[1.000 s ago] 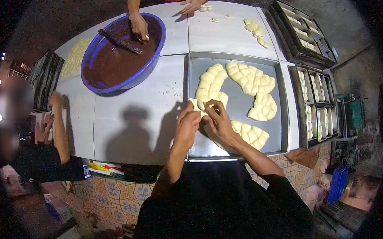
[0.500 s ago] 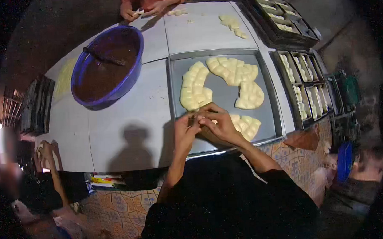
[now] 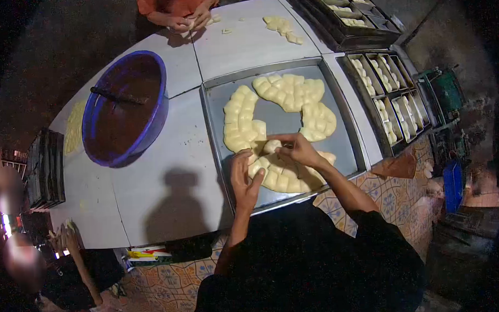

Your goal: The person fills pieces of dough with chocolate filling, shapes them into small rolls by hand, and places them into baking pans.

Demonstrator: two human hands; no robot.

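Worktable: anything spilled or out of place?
Small dark specks lie scattered on the white tabletop between the blue basin and the metal tray; possibly spilled crumbs, can't tell of what. Nothing else stands out.

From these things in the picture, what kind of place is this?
Probably a small bakery or bread workshop: pieces of dough lie on a large metal tray, divided baking tins hold more dough, and a big basin holds a brown filling-like mass.
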